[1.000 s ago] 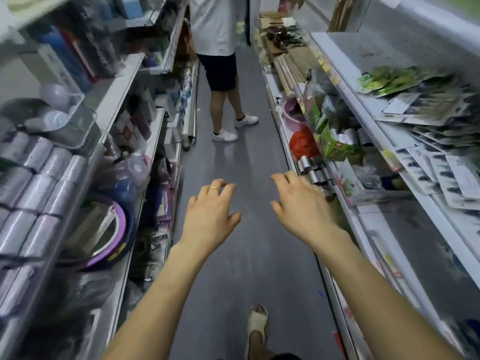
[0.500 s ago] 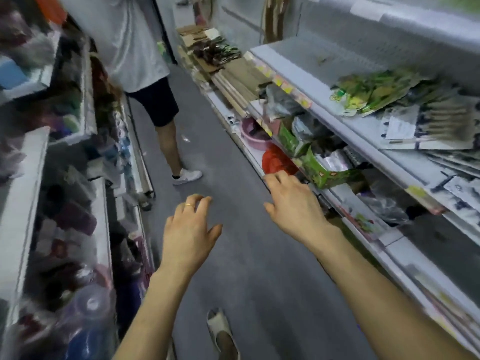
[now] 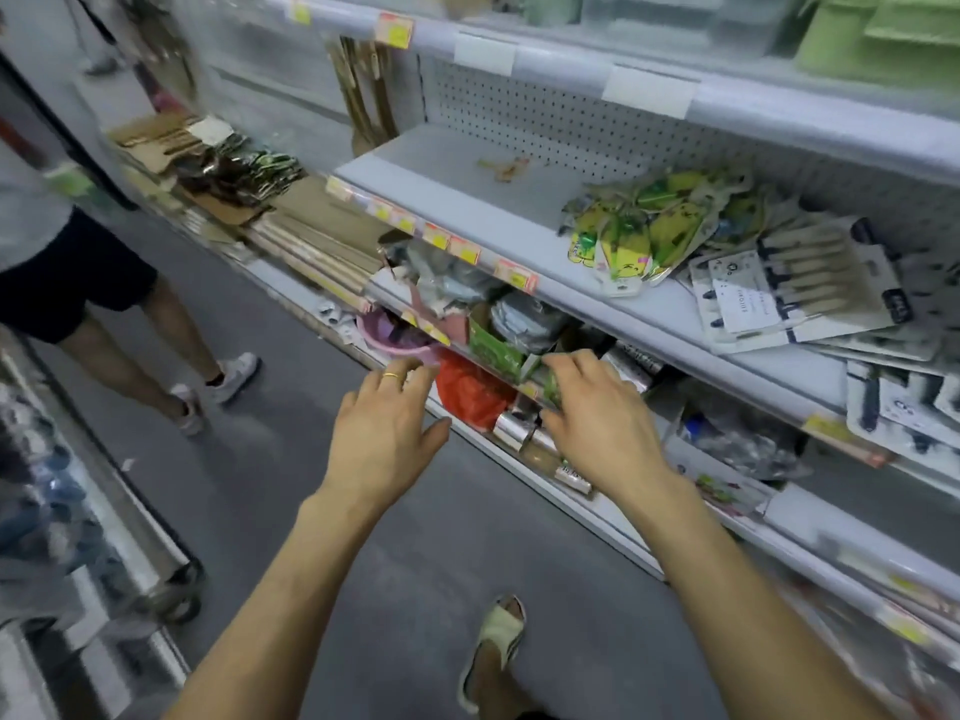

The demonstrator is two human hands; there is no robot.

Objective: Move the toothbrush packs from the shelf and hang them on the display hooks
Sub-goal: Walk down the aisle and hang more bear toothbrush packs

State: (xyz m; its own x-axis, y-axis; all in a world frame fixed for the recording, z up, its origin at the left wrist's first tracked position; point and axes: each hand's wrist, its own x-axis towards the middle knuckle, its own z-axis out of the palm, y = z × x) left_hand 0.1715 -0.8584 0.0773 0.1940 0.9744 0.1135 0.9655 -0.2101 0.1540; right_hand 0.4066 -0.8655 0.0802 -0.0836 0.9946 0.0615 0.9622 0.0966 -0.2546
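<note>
On the shelf point(image 3: 467, 210), at two o'clock from the right hand point(image 3: 597, 413), toothbrush packs point(image 3: 795, 288) lie heaped flat. Right hand and left hand point(image 3: 382, 433): grip apart, empty. Packs probably light, stiff-carded, slippery; best pinched at a card edge.

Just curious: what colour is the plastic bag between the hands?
The plastic bag is red-orange, head view.

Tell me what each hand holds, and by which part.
Nothing: the left hand and the right hand are both open, fingers spread; the toothbrush packs lie untouched on the shelf.
</note>
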